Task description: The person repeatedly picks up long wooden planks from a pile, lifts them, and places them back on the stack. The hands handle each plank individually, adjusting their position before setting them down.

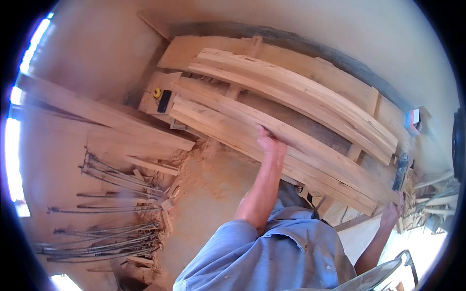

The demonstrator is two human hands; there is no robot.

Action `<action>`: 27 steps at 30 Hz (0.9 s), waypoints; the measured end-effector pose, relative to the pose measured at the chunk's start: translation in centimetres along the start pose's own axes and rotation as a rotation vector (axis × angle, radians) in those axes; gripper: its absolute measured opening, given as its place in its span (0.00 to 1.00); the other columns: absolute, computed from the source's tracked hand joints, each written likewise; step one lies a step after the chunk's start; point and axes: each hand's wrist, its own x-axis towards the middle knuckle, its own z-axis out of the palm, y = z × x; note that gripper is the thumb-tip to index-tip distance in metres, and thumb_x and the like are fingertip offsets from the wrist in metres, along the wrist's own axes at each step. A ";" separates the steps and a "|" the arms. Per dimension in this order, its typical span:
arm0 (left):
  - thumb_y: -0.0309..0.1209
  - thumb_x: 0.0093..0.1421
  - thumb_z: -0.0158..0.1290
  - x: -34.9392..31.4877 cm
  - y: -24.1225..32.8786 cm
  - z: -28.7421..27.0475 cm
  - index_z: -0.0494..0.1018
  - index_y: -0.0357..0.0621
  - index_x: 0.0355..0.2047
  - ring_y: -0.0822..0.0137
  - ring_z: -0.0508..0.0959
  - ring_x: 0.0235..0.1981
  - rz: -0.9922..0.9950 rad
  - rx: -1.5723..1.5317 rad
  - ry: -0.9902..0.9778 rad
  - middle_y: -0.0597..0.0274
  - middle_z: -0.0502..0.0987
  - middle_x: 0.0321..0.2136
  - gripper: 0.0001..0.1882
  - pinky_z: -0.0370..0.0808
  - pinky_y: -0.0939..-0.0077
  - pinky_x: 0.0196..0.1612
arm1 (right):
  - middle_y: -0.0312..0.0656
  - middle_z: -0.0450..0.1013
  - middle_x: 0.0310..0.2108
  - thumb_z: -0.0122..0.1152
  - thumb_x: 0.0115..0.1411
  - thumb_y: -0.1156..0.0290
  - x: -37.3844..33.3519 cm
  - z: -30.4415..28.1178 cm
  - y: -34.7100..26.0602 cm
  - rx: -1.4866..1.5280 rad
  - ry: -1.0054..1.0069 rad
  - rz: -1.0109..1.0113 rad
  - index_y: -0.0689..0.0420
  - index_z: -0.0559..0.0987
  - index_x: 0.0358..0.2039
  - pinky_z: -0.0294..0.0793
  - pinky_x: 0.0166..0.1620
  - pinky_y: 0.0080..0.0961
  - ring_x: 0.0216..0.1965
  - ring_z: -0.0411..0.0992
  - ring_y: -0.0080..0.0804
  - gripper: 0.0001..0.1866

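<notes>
The left hand [272, 140] is resting across the long board [325, 157] near its middle, its fingers appearing curled; their tips are not showing, so how tightly they are closing cannot be told. The right hand [392, 213] is touching the board's right end, fingers seemingly bent, the hold likewise uncertain. The board is lying along the near edge of the worktop [194, 48], beside other near boards [213, 121]; a stack of boards [291, 87] is lying toward the far edge. The step in hand is judged to be aligning or steadying the board; the next move is probably calling for even support at both hands. A yellow tape measure [157, 93] and black phone [165, 102] are occupying the left corner. A blue, red and white box [413, 121] is standing by the far right corner; no brand, label or writing is reading legibly.
</notes>
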 end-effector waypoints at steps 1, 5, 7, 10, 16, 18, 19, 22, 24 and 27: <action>0.52 0.67 0.40 0.0 -0.2 0.6 0.67 0.46 0.52 0.54 0.72 0.48 0.008 0.069 0.059 0.54 0.72 0.47 0.25 0.68 0.52 0.53 | 0.47 0.61 0.60 0.55 0.51 0.76 0.3 -0.1 0.4 0.000 0.043 0.035 0.63 0.58 0.64 0.48 0.68 0.38 0.63 0.57 0.40 0.38; 0.45 0.66 0.47 1.3 -0.6 1.3 0.67 0.44 0.52 0.58 0.73 0.49 -0.012 0.366 0.215 0.58 0.72 0.48 0.21 0.69 0.54 0.52 | 0.45 0.62 0.59 0.56 0.58 0.73 1.5 -0.9 2.3 -0.032 0.186 0.188 0.61 0.60 0.63 0.54 0.65 0.37 0.63 0.57 0.38 0.32; 0.42 0.65 0.51 2.9 -0.3 0.3 0.67 0.43 0.52 0.59 0.73 0.48 -0.074 0.477 0.275 0.57 0.72 0.47 0.21 0.71 0.55 0.50 | 0.43 0.64 0.58 0.59 0.58 0.69 2.9 -0.9 3.3 -0.028 0.227 0.272 0.59 0.63 0.62 0.55 0.63 0.40 0.62 0.58 0.38 0.31; 0.36 0.61 0.56 4.6 -0.7 1.1 0.67 0.40 0.52 0.59 0.74 0.45 -0.129 0.599 0.441 0.56 0.73 0.45 0.21 0.73 0.57 0.46 | 0.38 0.68 0.54 0.62 0.57 0.59 4.9 -1.4 4.5 -0.205 0.443 0.434 0.54 0.68 0.58 0.55 0.60 0.43 0.56 0.63 0.35 0.30; 0.28 0.54 0.61 8.4 -1.6 -0.1 0.70 0.38 0.44 0.56 0.77 0.37 -0.058 0.662 0.560 0.55 0.74 0.41 0.18 0.76 0.53 0.36 | 0.37 0.68 0.51 0.64 0.51 0.56 8.4 -1.9 6.9 -0.329 0.462 0.538 0.50 0.72 0.52 0.59 0.53 0.46 0.52 0.64 0.35 0.28; 0.28 0.52 0.62 9.2 -1.6 -0.6 0.70 0.38 0.42 0.55 0.77 0.37 -0.063 0.702 0.531 0.54 0.74 0.40 0.18 0.76 0.52 0.33 | 0.38 0.69 0.48 0.64 0.50 0.55 10.3 -1.3 9.1 -0.409 0.406 0.602 0.50 0.73 0.51 0.63 0.47 0.44 0.47 0.65 0.37 0.28; 0.27 0.51 0.62 8.8 -2.4 0.6 0.70 0.38 0.43 0.55 0.77 0.37 -0.074 0.746 0.507 0.53 0.74 0.40 0.20 0.76 0.52 0.32 | 0.38 0.69 0.46 0.65 0.49 0.55 10.9 -2.1 9.7 -0.460 0.418 0.628 0.50 0.73 0.50 0.65 0.44 0.43 0.45 0.66 0.38 0.27; 0.30 0.52 0.58 10.3 -0.3 -1.1 0.69 0.48 0.48 0.47 0.71 0.46 -0.100 0.776 0.444 0.49 0.68 0.47 0.22 0.72 0.44 0.46 | 0.40 0.69 0.41 0.66 0.48 0.54 13.2 -2.6 9.3 -0.585 0.435 0.717 0.50 0.74 0.48 0.70 0.34 0.39 0.35 0.67 0.41 0.27; 0.35 0.56 0.58 9.7 -2.1 1.4 0.68 0.48 0.47 0.48 0.71 0.44 -0.139 0.882 0.439 0.50 0.68 0.45 0.19 0.73 0.49 0.43 | 0.42 0.69 0.36 0.66 0.47 0.53 13.6 -2.8 9.6 -0.528 0.464 0.780 0.50 0.74 0.46 0.70 0.29 0.36 0.28 0.67 0.40 0.26; 0.35 0.60 0.56 11.5 -1.0 1.0 0.70 0.49 0.48 0.50 0.75 0.38 -0.185 1.007 0.528 0.52 0.73 0.38 0.16 0.74 0.47 0.39 | 0.37 0.67 0.25 0.65 0.49 0.54 13.9 1.4 10.5 -0.516 0.494 0.716 0.49 0.74 0.37 0.65 0.20 0.29 0.19 0.65 0.32 0.19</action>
